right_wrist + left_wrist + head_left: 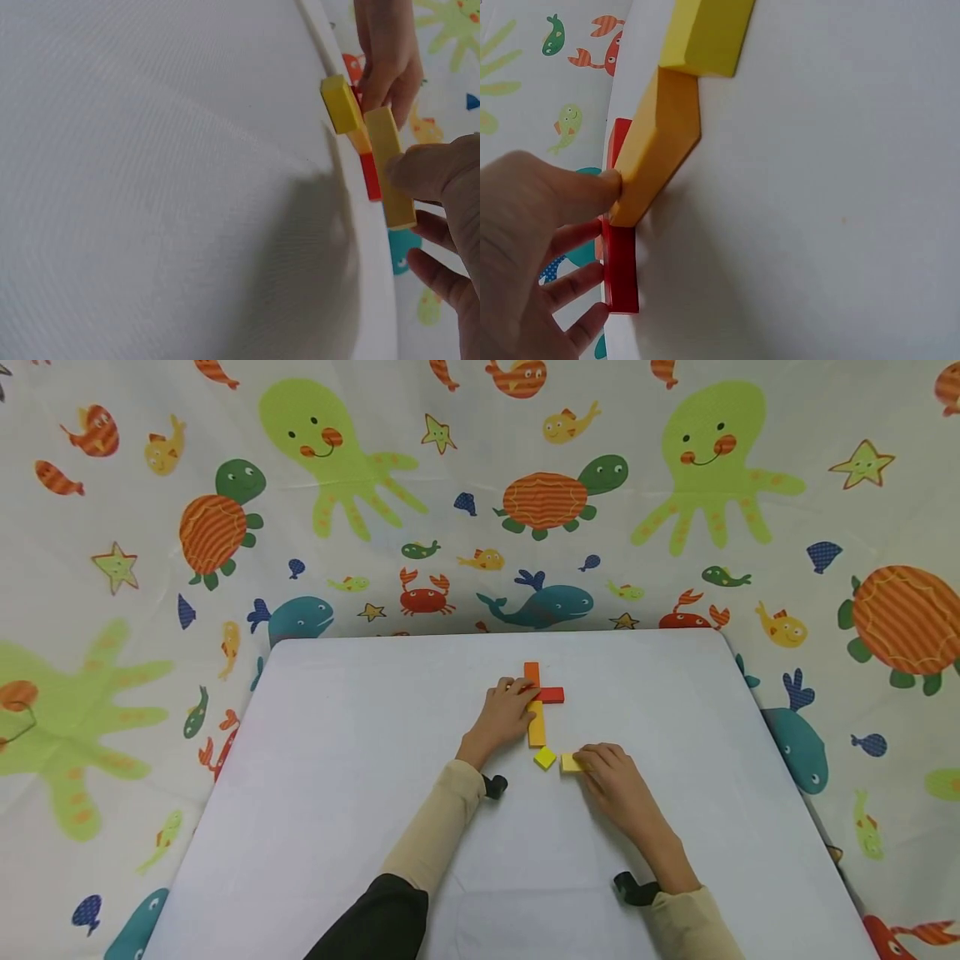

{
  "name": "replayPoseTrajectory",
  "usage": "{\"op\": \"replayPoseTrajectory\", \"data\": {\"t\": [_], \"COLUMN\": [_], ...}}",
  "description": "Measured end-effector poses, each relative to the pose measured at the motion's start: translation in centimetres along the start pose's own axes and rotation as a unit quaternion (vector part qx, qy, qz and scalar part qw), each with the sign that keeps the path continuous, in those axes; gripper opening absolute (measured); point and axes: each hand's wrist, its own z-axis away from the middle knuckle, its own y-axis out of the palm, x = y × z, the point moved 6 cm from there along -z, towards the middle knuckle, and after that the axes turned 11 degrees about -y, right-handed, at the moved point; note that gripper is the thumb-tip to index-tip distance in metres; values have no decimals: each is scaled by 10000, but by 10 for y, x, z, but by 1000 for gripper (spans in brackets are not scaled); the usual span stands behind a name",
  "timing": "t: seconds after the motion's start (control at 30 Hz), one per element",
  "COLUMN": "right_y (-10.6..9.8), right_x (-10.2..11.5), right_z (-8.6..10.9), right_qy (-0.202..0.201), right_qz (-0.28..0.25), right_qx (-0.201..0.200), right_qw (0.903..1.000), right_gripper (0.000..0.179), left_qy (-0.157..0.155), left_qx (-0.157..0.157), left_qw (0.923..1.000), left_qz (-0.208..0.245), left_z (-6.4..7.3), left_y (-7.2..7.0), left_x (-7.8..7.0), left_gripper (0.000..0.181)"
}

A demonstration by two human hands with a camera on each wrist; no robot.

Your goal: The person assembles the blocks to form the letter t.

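My left hand (pixel 504 713) reaches over a small figure of blocks on the white table. Its thumb touches the yellow-orange block (pixel 651 154), and its spread fingertips rest along the red block (pixel 622 270). In the head view the red block (pixel 552 695) lies crosswise between an orange block (pixel 532 672) above and the yellow-orange block (pixel 537 732) below. A small bright yellow block (pixel 545 758) sits turned at the lower end. To its right, my right hand (pixel 621 789) pinches a pale yellow block (pixel 391 169) between thumb and fingers.
The white tabletop (pixel 337 760) spreads around the blocks. Behind and beside it hangs a cloth (pixel 465 585) printed with sea animals. Black straps with small cameras (pixel 636 889) sit at both wrists.
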Motion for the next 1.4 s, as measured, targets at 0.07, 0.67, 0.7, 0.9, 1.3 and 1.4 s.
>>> {"op": "replayPoseTrajectory", "data": {"t": [0.07, 0.67, 0.7, 0.9, 1.3, 1.4], "right_y": [2, 18, 18, 20, 23, 24], "right_x": [-2, -10, -11, -12, -13, -14], "right_z": [1, 6, 6, 6, 5, 5], "right_qy": [36, 385, 394, 448, 419, 460], "right_qz": [14, -126, -134, -178, -210, -254], "right_qx": [50, 329, 339, 380, 378, 403], "right_qw": [10000, 9986, 9986, 9981, 9982, 9978], "right_gripper": [33, 33, 33, 33, 34, 34], "left_qy": [7, -182, -198, -254, -324, -389], "left_qx": [-74, -1831, -1855, -1754, -1414, -1295], "left_qw": [10000, 9788, 9777, 9762, 9826, 9846], "left_qz": [-1, 901, 968, 1254, 1157, 1106], "left_z": [0, 54, 57, 76, 99, 101], "left_y": [0, -2, -1, 6, 17, 20], "left_x": [0, -9, -10, -14, -17, -17], "left_gripper": [51, 25, 23, 17, 23, 26]}}
